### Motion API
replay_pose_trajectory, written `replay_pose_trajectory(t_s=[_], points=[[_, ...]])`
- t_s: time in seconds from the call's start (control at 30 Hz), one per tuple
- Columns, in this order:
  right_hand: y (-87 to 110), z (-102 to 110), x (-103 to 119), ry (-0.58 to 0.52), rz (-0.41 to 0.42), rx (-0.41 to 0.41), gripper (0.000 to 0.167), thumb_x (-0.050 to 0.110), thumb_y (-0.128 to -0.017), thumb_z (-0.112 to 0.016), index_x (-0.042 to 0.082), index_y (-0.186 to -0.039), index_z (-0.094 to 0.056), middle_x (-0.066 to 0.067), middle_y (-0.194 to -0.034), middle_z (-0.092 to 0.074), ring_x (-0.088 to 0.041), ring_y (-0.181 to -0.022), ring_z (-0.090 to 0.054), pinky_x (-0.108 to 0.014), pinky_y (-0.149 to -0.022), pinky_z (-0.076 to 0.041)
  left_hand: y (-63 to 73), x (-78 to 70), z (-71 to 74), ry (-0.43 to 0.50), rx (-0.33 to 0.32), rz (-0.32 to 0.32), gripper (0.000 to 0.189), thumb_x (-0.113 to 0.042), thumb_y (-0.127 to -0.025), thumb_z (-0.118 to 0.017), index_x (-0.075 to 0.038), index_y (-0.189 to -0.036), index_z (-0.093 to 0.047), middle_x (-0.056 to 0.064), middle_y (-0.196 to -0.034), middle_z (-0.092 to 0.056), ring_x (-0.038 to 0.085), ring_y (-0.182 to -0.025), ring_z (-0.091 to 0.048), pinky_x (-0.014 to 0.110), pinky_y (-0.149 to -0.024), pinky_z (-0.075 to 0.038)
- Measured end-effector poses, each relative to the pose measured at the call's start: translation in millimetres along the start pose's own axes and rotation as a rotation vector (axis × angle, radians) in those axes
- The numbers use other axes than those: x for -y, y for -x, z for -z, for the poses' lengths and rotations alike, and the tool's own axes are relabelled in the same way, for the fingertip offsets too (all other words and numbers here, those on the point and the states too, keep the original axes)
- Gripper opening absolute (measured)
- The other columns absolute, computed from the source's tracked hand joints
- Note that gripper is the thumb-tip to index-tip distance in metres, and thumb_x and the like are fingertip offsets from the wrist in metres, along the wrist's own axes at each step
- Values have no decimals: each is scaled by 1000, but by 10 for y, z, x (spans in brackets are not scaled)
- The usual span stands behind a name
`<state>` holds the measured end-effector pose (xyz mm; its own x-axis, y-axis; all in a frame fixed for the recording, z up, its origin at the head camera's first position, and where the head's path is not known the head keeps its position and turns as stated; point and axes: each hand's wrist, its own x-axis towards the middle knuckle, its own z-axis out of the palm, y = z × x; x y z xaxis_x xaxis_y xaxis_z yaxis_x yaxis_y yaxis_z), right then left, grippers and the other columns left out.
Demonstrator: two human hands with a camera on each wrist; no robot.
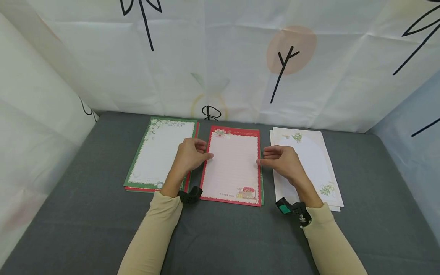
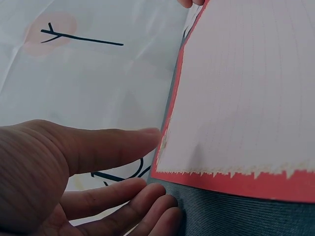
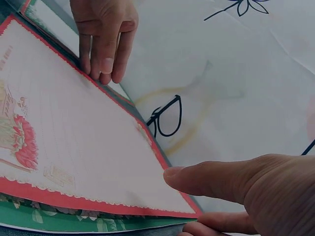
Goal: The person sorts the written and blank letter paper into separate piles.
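Observation:
A sheet of letter paper with a red scalloped border lies in the middle of the table, printed with flowers at the top and a small picture at the lower right. A green edge shows from beneath it. At its left edge is my left hand, thumb tip over the border and fingers apart from the thumb. My right hand stands at the opposite edge, its thumb tip at the red border and its fingers loosely bent. Neither hand visibly pinches the paper.
To the left lies a stack topped by a green-bordered sheet, with red and green edges beneath, partly behind my left hand. White sheets with leaf prints lie to the right under my right wrist. A patterned white cloth hangs behind the grey table.

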<state>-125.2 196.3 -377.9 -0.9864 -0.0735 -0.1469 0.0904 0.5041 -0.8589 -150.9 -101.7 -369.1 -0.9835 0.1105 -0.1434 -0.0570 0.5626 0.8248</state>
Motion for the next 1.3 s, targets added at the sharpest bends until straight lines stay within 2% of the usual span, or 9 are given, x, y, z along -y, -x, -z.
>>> replay_pose_trajectory(t_s=[0.27, 0.53, 0.9, 1.1, 1.3], points=[[18, -18, 26, 13, -19, 24, 53, 19, -86, -83, -7, -128, -64, -24, -118, -69, -33, -109, -66, -29, -80, -52, -11, 15, -9, -5, 10, 22, 45, -12, -87, -81, 5, -125, -66, 18, -120, -68, 32, -110, -65, 44, -90, -54], [10, -55, 42, 58, -36, -5, 51, 18, -85, -84, -8, -125, -66, -23, -114, -71, -33, -105, -67, -27, -77, -52, -29, 28, -45, -41, 18, 39, 46, -13, -86, -81, 5, -125, -65, 18, -119, -68, 31, -109, -64, 44, -88, -54], [-15, -113, 28, 103, -26, -30, 49, 19, -83, -84, -6, -122, -68, -20, -109, -72, -31, -101, -67, -30, -76, -51, -51, 33, -79, -49, 33, 65, 48, -14, -85, -81, 4, -127, -65, 16, -119, -68, 30, -110, -63, 44, -87, -54], [-21, -130, 30, 113, -27, -35, 48, 19, -83, -84, -6, -121, -69, -19, -108, -71, -30, -100, -66, -32, -78, -51, -61, 50, -90, -40, 23, 46, 45, -11, -85, -81, 4, -124, -67, 16, -116, -69, 30, -107, -63, 43, -87, -54], [-19, -127, 22, 101, -23, -40, 47, 17, -84, -84, -6, -121, -69, -20, -108, -71, -31, -100, -66, -30, -76, -51, -49, 43, -87, -26, 5, 28, 41, -8, -85, -80, 4, -122, -68, 17, -113, -68, 30, -105, -64, 44, -87, -54]])
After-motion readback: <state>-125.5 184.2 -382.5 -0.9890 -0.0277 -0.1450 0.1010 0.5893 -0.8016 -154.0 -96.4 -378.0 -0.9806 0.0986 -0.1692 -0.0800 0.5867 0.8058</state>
